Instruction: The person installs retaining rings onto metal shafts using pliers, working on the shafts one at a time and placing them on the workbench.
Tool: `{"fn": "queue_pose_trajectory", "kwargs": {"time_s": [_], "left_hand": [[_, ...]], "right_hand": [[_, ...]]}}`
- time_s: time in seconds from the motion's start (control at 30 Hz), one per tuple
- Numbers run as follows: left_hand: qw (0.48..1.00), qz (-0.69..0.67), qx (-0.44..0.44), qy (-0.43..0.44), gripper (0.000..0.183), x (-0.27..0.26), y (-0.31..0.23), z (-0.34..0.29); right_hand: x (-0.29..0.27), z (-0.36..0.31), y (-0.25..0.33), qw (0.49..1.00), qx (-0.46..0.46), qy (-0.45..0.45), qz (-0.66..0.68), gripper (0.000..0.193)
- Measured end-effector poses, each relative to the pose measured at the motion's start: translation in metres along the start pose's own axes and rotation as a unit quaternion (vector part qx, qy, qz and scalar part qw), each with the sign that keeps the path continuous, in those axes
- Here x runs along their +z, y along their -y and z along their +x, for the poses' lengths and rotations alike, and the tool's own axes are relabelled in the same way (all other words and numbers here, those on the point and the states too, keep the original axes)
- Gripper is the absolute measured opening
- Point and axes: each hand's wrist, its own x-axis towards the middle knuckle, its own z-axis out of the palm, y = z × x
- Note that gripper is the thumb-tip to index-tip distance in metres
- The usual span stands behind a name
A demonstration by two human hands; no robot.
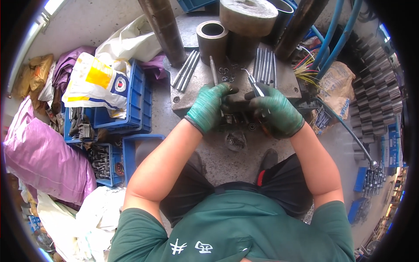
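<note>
My left hand (pixel 209 105), in a green glove, is closed round a slim metal rod (pixel 213 70) whose narrow end points away from me. My right hand (pixel 277 111), gloved alike, grips a tool with a thin bent tip (pixel 251 77), its pale handle running into the palm. Between the two hands, several small metal rings (pixel 224 72) lie on a heavy steel block (pixel 183 99). Bright metal rods (pixel 186 70) rest on the block's left side, and more rods (pixel 264 65) lie on its right. My gloves hide the lower part of what each hand holds.
Behind the block stand a hollow steel cylinder (pixel 212 39), a thick round slab (pixel 248 17) and two upright columns (pixel 163 32). A bag of small parts (pixel 235 140) sits below the block. Blue crates (pixel 140 100) and purple sacks (pixel 43 153) are left; stacked metal parts (pixel 377 96) are right.
</note>
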Motion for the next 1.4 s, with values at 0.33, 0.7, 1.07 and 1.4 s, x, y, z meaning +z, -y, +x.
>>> {"fn": "queue_pose_trajectory", "kwargs": {"time_s": [0.33,0.7,1.07,1.4], "left_hand": [[0.999,-0.01,0.0,-0.032,0.021,-0.008,0.005,0.011],[0.987,0.1,0.126,0.007,0.02,-0.007,0.004,0.003],[0.902,0.337,0.268,-0.034,0.031,-0.021,0.005,0.005],[0.86,0.422,0.288,0.008,0.029,-0.017,-0.012,-0.009]], "right_hand": [[0.0,0.0,0.001,0.694,-0.396,-0.165,-0.578,0.055],[-0.006,0.001,0.001,0.676,-0.394,-0.147,-0.605,0.049],[-0.023,-0.012,0.031,0.886,-0.197,-0.151,-0.392,0.049],[-0.056,-0.021,0.038,0.893,-0.182,-0.043,-0.41,0.054]]}}
